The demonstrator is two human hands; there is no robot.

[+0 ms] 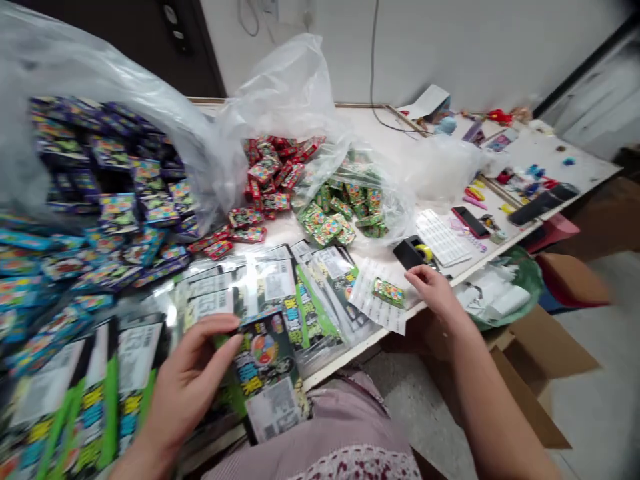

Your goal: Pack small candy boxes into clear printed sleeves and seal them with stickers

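My left hand [200,373] pinches the top edge of a dark printed packet [265,373], which has a colourful wheel, large lettering and a pale barcode label. The packet tilts over the table's front edge, just above my lap. My right hand [435,290] is at the front edge with thumb and fingertips together; what they hold, if anything, I cannot make out. Left of those fingertips, a small green candy-like packet [389,293] lies on a white label sheet [365,303]. More dark and green printed packets [320,287] overlap between my hands.
Plastic bags spill purple packets [117,213], red packets [267,173] and green packets [325,223]. Blue packets [65,260] pile up at the left. A tape dispenser [413,253], another label sheet [443,237] and a red-edged phone [470,221] lie rightward. An opened cardboard box [545,360] sits below.
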